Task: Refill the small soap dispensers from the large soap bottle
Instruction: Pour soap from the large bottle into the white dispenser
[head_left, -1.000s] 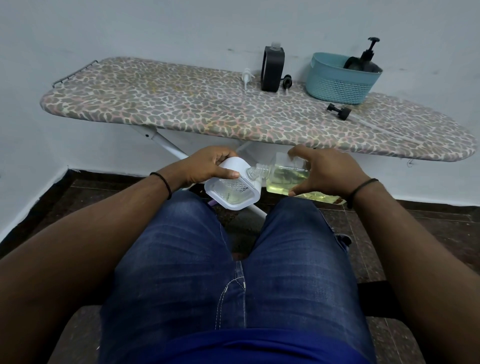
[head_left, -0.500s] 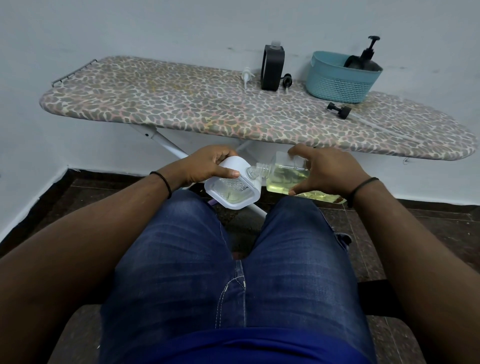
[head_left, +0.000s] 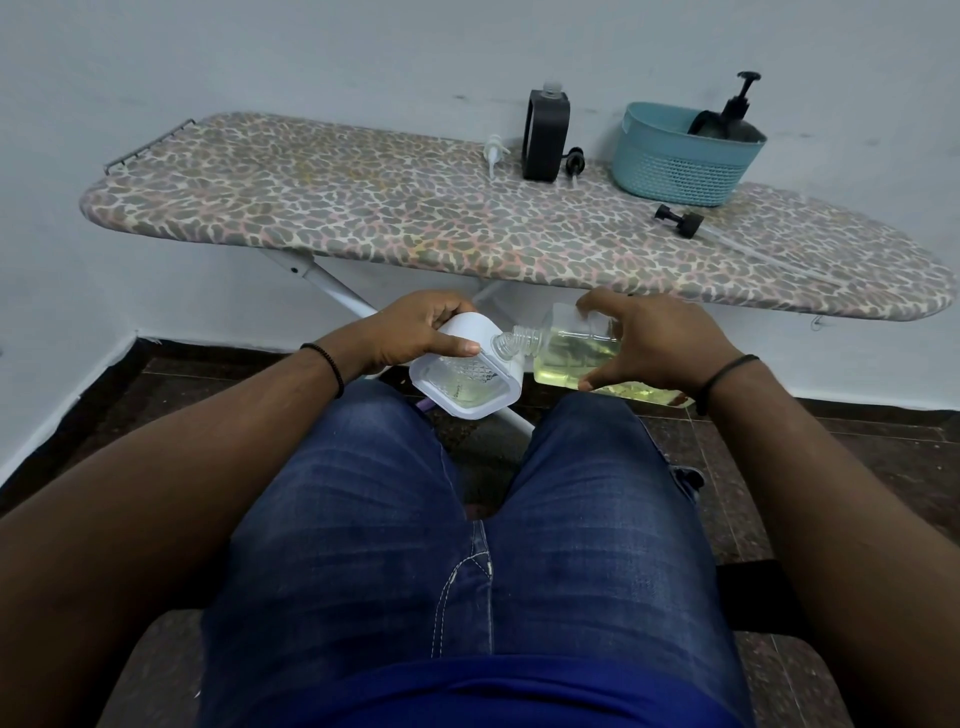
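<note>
Left hand (head_left: 415, 332): wraps the white dispenser (head_left: 465, 376), tilting its mouth toward the bottle so the two openings meet.
Right hand (head_left: 649, 338): grips the clear bottle (head_left: 566, 351) of yellow soap, laid nearly flat with its threaded neck against the dispenser.
Place: both are held over the knees, in front of the ironing board (head_left: 363, 208), probably so drips fall clear of its cover.
Soap: a little shows inside the dispenser; flow cannot be told.
Waiting: black dispenser (head_left: 545, 137) and loose pumps stand on the board; another sits in the basket (head_left: 675, 156).

Head view, downward, seemingly close above lap (head_left: 467, 545)
</note>
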